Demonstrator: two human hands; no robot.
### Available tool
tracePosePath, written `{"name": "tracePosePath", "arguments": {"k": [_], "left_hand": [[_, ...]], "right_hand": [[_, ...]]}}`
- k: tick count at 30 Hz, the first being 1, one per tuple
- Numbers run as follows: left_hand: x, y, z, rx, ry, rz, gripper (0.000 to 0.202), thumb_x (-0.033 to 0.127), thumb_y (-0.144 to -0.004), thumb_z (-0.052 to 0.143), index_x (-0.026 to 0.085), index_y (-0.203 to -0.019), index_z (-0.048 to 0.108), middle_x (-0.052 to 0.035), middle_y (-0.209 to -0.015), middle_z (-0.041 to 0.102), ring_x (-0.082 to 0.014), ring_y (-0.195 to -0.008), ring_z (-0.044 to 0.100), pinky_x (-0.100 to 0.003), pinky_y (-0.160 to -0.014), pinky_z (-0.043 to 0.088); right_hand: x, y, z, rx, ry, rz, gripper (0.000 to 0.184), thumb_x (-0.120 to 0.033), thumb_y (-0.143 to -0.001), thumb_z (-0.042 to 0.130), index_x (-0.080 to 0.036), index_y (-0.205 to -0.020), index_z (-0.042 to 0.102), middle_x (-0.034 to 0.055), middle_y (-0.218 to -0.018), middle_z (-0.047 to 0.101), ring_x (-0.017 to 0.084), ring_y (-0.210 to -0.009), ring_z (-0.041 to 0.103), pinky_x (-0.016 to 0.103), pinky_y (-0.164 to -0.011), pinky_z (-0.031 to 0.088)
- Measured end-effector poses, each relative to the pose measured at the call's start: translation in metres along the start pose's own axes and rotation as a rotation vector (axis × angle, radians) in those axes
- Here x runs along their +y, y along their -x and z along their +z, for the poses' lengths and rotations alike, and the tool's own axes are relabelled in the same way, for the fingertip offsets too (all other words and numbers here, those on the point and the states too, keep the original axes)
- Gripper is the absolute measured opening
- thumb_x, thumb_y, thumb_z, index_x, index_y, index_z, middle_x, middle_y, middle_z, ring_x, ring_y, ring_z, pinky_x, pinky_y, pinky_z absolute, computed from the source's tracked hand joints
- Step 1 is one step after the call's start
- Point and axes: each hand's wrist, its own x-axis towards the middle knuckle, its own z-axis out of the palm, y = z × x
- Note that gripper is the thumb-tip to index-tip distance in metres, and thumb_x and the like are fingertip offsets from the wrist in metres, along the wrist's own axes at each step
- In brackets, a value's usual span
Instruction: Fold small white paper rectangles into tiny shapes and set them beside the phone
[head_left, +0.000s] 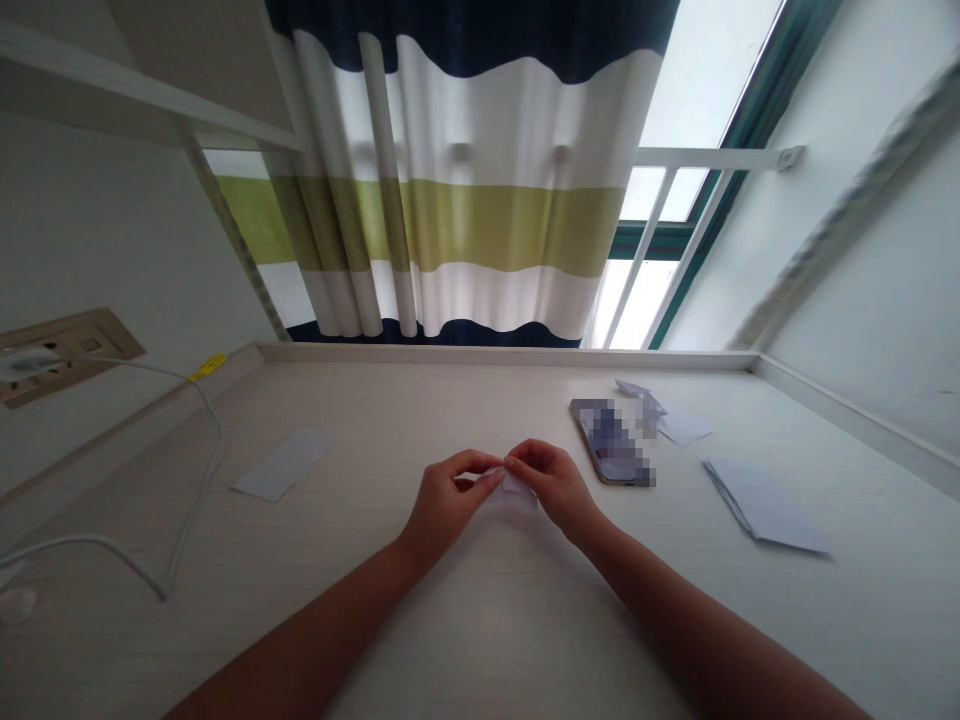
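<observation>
The left hand and right hand pinch a small folded white paper piece between them above the pale wood-grain worktop, near a blurred smartphone, with a flat white paper strip and folded white paper sheet well apart on either side.

desk: pale wood-grain desk top, white edging strip along its far side;
phone: smartphone lying flat, display pixelated;
paper: folded white sheet at right; white slip and small paper scraps just beside the phone; flat paper strip at left;
wiring: white cable looping over the left of the desk, running from a white plug in a beige wall socket panel; yellow tag at the desk edge;
backdrop: navy, white and olive striped curtain; green-framed window behind a white metal rail;
</observation>
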Motion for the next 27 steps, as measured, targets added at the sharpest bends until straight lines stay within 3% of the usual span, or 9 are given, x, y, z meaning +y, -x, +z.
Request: {"name": "tracePosePath", "arguments": {"k": [6,10,16,20,27], "left_hand": [[0.0020,-0.0033,-0.0006,-0.036,0.057,-0.047,0.017,0.030,-0.069,0.062,0.015,-0.075,0.066,-0.0045,-0.078,0.067,-0.0172,-0.078,0.061,-0.027,-0.073,0.046],[0.0003,-0.0071,-0.0003,-0.019,0.171,-0.152,0.020,0.027,-0.061,0.068,0.016,-0.075,0.060,-0.0008,-0.069,0.064,-0.0147,-0.069,0.060,-0.027,-0.068,0.047],[-0.0027,-0.0083,-0.0005,-0.138,0.384,-0.384,0.030,0.030,-0.056,0.073,0.014,-0.078,0.059,-0.0013,-0.072,0.062,-0.0154,-0.071,0.059,-0.031,-0.066,0.051],[-0.0032,-0.0090,-0.0017,-0.193,0.360,-0.419,0.027,0.032,-0.057,0.072,0.012,-0.074,0.066,-0.0023,-0.073,0.061,-0.0140,-0.071,0.057,-0.028,-0.065,0.050],[-0.0001,-0.0089,-0.0032,-0.172,0.292,-0.440,0.025,0.033,-0.055,0.073,0.013,-0.068,0.068,-0.0017,-0.067,0.060,-0.0136,-0.067,0.056,-0.027,-0.063,0.049]], "right_hand": [[0.0013,0.0002,-0.0011,-0.017,-0.011,-0.016,0.018,-0.031,-0.063,0.065,-0.015,-0.063,0.057,-0.0028,-0.056,0.053,0.010,-0.054,0.045,0.024,-0.053,0.034],[-0.0003,0.0011,-0.0010,-0.038,-0.002,-0.012,0.018,-0.031,-0.064,0.065,-0.015,-0.063,0.059,-0.0021,-0.057,0.055,0.010,-0.055,0.047,0.025,-0.055,0.035],[-0.0020,0.0023,-0.0010,-0.055,-0.024,-0.005,0.019,-0.033,-0.063,0.065,-0.016,-0.063,0.058,-0.0028,-0.056,0.054,0.011,-0.055,0.047,0.025,-0.055,0.036],[-0.0034,0.0032,-0.0009,-0.048,0.023,-0.005,0.017,-0.032,-0.064,0.065,-0.016,-0.062,0.058,-0.0022,-0.058,0.055,0.011,-0.057,0.047,0.025,-0.056,0.036],[-0.0025,0.0033,0.0005,-0.054,0.027,0.026,0.016,-0.031,-0.064,0.064,-0.016,-0.064,0.060,-0.0009,-0.060,0.057,0.012,-0.059,0.049,0.025,-0.058,0.038]]}}
